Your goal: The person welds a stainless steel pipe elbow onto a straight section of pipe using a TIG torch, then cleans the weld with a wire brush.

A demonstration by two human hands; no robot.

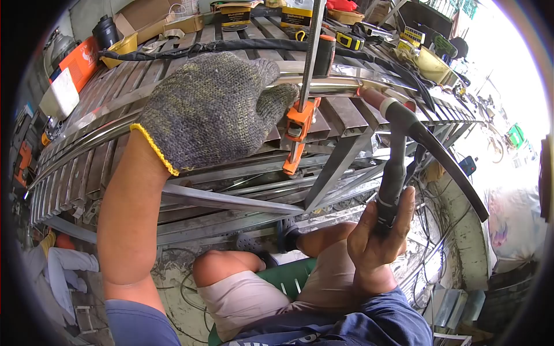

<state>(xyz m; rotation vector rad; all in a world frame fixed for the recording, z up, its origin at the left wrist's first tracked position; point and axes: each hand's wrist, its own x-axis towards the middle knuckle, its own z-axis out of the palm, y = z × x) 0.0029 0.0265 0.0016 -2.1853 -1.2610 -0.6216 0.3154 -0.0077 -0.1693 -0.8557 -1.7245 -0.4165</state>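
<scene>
My left hand (216, 109) wears a grey knitted glove with a yellow cuff. Its fingers curl over a shiny metal tube (332, 86) on the slatted metal table, beside an orange clamp (299, 124) with a ribbed upright bar. My bare right hand (381, 236) is wrapped round the handle of a black welding torch (393, 173). The torch's pale nozzle end points at the tube, right of the clamp, near a reddish round tube end (408, 105). A black cable or strap hangs from the torch head down to the right.
The slatted table (115, 92) bears a black-and-orange tool (324, 56), a yellow tape measure (349, 41), a black sleeved cable (231, 45), boxes (235, 16) and a yellow bowl (431, 64). Metal braces (337, 167) lie below its edge. Cables hang at the lower right.
</scene>
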